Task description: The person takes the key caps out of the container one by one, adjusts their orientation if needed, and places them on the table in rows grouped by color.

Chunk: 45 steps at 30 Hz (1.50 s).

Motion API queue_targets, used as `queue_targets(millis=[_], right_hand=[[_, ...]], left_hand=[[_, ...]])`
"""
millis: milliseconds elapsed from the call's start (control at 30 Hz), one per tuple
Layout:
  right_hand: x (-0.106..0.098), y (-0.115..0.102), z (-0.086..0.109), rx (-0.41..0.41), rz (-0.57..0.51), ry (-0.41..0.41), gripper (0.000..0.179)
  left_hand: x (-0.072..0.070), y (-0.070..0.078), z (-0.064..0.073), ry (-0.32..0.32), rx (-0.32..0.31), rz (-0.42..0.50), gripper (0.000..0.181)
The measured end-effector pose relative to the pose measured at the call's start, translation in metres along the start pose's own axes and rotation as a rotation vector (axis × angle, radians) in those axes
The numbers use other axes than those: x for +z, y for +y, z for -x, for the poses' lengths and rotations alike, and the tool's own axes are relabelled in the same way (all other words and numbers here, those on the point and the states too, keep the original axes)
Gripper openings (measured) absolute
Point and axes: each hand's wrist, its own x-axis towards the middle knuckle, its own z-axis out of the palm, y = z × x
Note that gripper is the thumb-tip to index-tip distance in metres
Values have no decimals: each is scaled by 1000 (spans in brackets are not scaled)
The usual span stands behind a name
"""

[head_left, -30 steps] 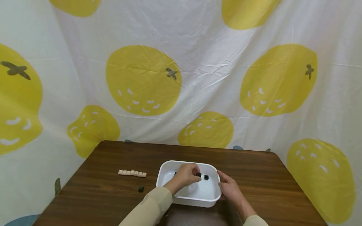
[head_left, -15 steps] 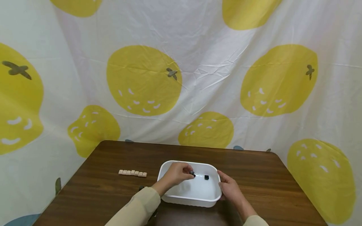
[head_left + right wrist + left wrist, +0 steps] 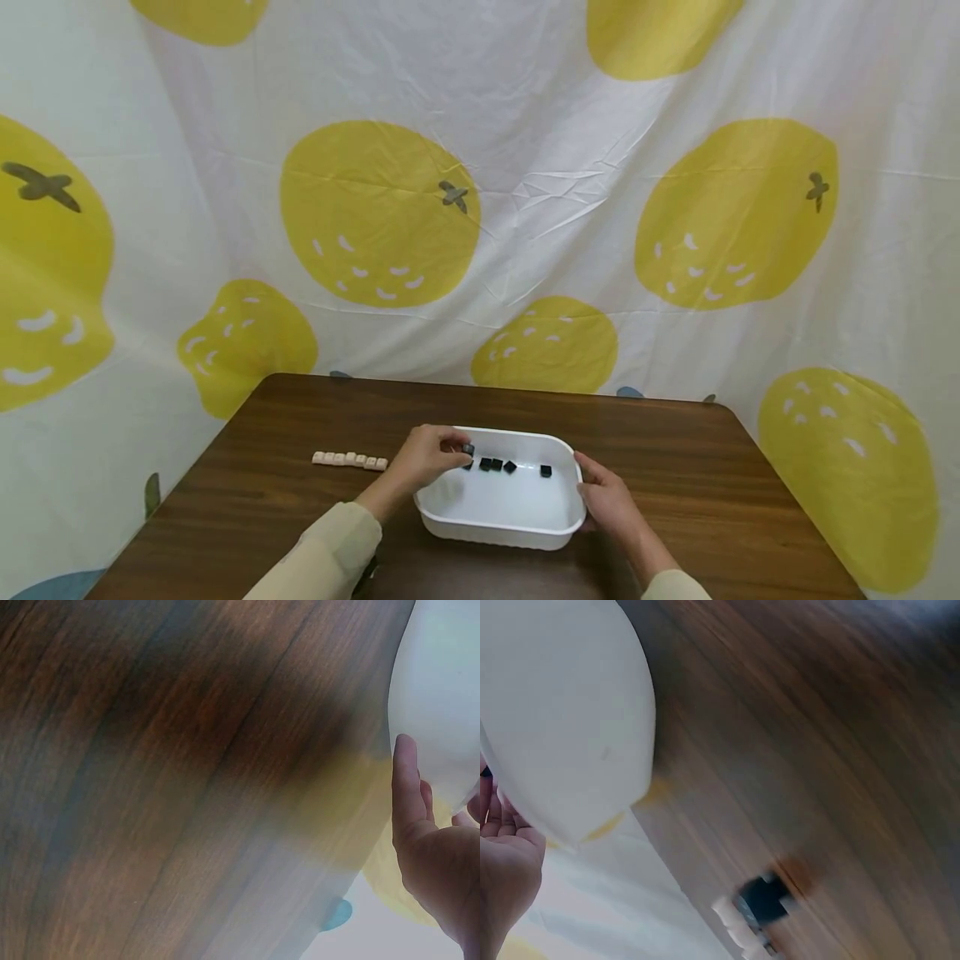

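Note:
In the head view my left hand (image 3: 427, 454) reaches over the left side of a white plastic tub (image 3: 502, 529). Thumb and fingers pinch a small black keycap (image 3: 468, 449) above the tub floor. Below it, several black keycaps (image 3: 497, 465) lie in a rough row inside; one black keycap (image 3: 546, 472) sits apart toward the right wall. My right hand (image 3: 611, 500) holds the tub's right side at the rim; in the right wrist view its thumb (image 3: 406, 776) runs along the outer wall. The left wrist view catches only part of the left hand (image 3: 510, 862).
A row of beige keycaps (image 3: 350, 459) lies on the brown wooden table (image 3: 675, 450), left of the tub. Near it, the left wrist view shows a blurred black keycap (image 3: 761, 900) on the wood. A lemon-print curtain (image 3: 555, 233) hangs behind the table.
My left hand has moved left across the tub with a black keycap, uncovering the row inside. Its forearm now hides the black keycap on the table in the head view. The right hand stays put.

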Motion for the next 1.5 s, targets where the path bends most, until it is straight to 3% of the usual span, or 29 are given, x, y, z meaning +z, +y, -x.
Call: queue_targets(millis=[367, 700, 967, 1333, 1500], right_hand=[[1, -2, 2, -7, -7, 4, 54], [0, -1, 2, -10, 19, 5, 54], [1, 0, 0, -15, 16, 3, 54], [2, 1, 1, -30, 4, 19, 54], [1, 1, 1, -27, 5, 17, 54]], left_hand=[[-23, -17, 27, 45, -56, 26, 17], [-44, -18, 43, 121, -90, 66, 19], [-71, -43, 59, 165, -139, -22, 17], [-90, -74, 78, 114, -204, -85, 18], [-96, -80, 85, 71, -190, -115, 19]])
